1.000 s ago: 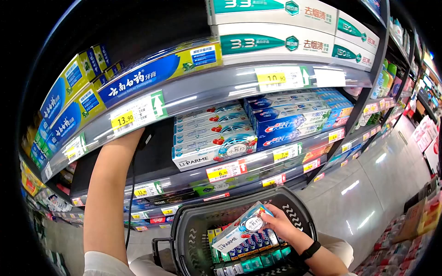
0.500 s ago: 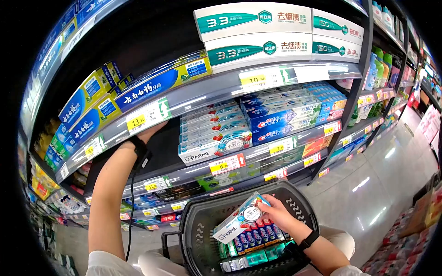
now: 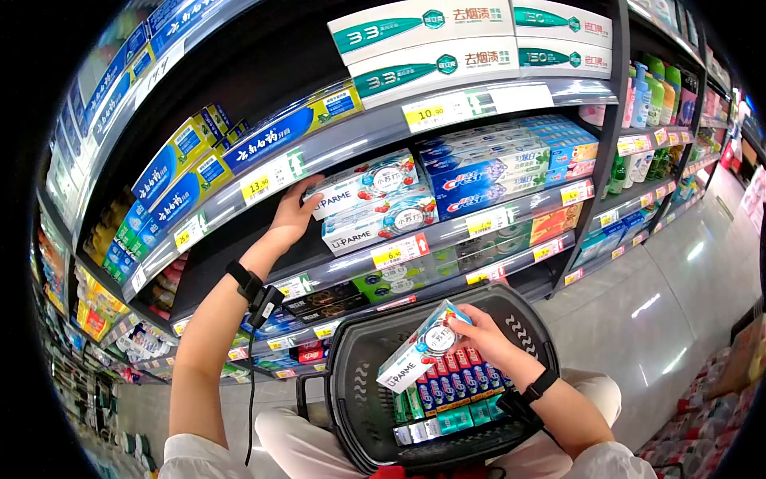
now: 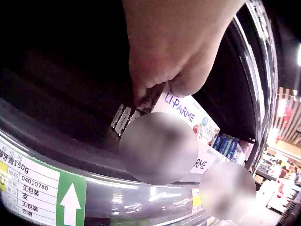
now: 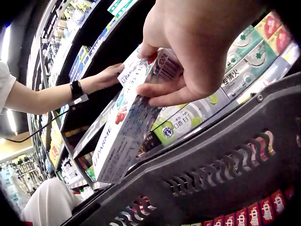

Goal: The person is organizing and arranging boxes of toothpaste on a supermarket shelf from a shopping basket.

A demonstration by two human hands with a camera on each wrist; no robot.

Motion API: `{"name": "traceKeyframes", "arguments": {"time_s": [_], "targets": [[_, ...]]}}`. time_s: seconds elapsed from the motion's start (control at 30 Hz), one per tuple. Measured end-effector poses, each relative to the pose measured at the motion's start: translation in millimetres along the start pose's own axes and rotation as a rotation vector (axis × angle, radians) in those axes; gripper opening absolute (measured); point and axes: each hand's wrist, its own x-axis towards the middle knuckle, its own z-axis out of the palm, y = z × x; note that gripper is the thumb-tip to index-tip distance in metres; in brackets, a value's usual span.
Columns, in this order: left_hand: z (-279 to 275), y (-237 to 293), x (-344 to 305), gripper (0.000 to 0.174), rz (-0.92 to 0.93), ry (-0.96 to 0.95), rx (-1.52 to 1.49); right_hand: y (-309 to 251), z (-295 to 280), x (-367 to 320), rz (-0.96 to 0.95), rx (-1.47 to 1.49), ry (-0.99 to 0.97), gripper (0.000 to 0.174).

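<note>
My left hand (image 3: 294, 214) reaches onto a middle shelf and pinches the left end of a white-and-blue LI-PARME toothpaste box (image 3: 375, 185). That box lies just above and behind another LI-PARME box (image 3: 383, 222) at the shelf's front. In the left wrist view, the thumb and fingers of the left hand (image 4: 176, 56) close on the box's end. My right hand (image 3: 483, 331) grips a matching toothpaste box (image 3: 415, 351), tilted over the black shopping basket (image 3: 351, 407). Seen from the right wrist, its fingers (image 5: 164, 92) hold the barcode end of this box (image 5: 124, 127).
Rows of small toothpaste boxes (image 3: 451, 383) stand inside the basket. Blue Crest boxes (image 3: 487, 188) are stacked right of the LI-PARME ones. The upper shelf's edge (image 3: 335, 144) overhangs the left hand. A cable (image 3: 251, 399) hangs from the left wrist. Tiled aisle floor (image 3: 638, 319) lies to the right.
My left hand has come out from deep under the upper shelf to the LI-PARME boxes and taken hold of one, which now sits higher. The right hand keeps its box over the basket.
</note>
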Motion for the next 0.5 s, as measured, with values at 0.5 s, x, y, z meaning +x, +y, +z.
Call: {"name": "traceKeyframes", "arguments": {"time_s": [0.5], "targets": [[1.8,27.3,0.1,0.034,0.000,-0.092,-0.001,-2.9,1.5,-0.3,-0.033,0.005,-0.009,0.033]]}}
